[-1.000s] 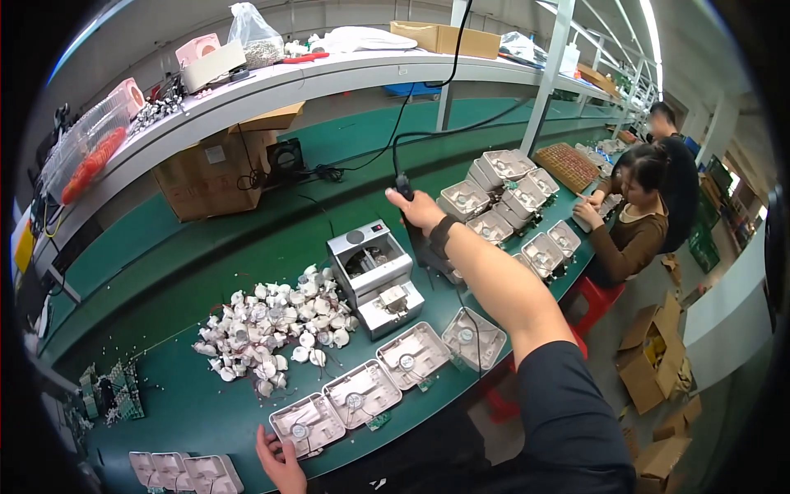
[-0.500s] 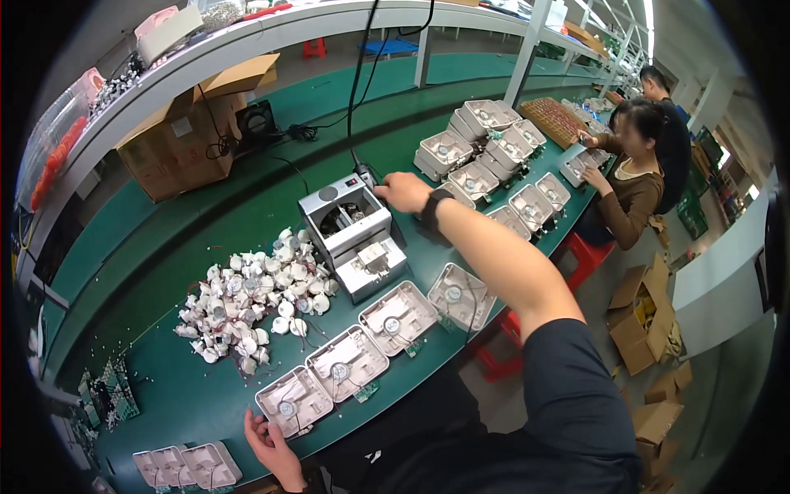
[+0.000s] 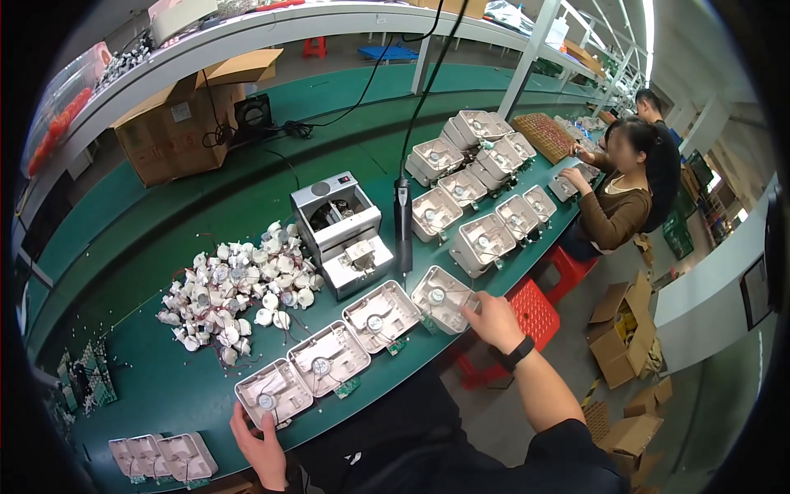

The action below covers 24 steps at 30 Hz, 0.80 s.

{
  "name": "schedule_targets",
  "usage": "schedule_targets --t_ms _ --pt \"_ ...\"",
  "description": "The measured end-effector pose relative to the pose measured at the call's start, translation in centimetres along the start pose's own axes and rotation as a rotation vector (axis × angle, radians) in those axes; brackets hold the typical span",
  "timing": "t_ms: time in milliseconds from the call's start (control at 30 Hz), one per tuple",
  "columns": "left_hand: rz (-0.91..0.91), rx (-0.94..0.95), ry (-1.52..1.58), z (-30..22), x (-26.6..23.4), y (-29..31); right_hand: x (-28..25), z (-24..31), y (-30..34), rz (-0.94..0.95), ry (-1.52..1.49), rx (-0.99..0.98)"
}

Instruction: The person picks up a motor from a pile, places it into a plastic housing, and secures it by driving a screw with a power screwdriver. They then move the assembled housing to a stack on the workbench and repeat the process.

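Four open off-white plastic housings stand in a slanting row along the bench's front edge, each with a round speaker-like part and wires inside. My left hand [image 3: 262, 449] is closed round the near corner of the leftmost housing [image 3: 288, 385], thumb and fingers on either side. At the other end, my right hand [image 3: 495, 321] grips the outer rim of the rightmost housing [image 3: 429, 306]. Between them lie two more, a middle-left housing [image 3: 341, 346] and a middle-right housing [image 3: 395, 306]. A black electric screwdriver [image 3: 402, 222] hangs upright on its cord behind the row.
A grey screw-feeder machine [image 3: 341, 239] stands behind the row, beside a heap of small white round parts [image 3: 239, 288]. Stacked housings [image 3: 465, 185] fill the right of the bench, several more [image 3: 188, 454] the near left. Co-workers sit far right; a red stool [image 3: 535, 317] is close by.
My right hand has left the screwdriver beside the machine and come down to the rightmost housing; the screwdriver now hangs free. My left hand has closed in on the leftmost housing.
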State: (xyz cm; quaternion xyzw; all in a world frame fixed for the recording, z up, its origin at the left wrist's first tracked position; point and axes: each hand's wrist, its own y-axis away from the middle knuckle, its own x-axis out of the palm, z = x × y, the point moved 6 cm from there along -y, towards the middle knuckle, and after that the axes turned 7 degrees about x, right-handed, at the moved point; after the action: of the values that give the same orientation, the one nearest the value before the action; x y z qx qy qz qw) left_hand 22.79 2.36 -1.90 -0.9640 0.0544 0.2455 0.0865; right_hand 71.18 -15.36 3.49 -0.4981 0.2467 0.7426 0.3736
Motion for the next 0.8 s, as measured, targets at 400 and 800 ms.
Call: schedule_targets --t_ms 400,800 --pt "0.029 -0.001 -0.041 -1.2 -0.3 0.3 1.7 -1.5 -1.1 -0.083 0.041 -0.037" --pt "0.054 0.320 -0.210 -9.9 -0.3 -0.6 -1.7 -1.6 -1.6 -0.090 0.032 -0.166"
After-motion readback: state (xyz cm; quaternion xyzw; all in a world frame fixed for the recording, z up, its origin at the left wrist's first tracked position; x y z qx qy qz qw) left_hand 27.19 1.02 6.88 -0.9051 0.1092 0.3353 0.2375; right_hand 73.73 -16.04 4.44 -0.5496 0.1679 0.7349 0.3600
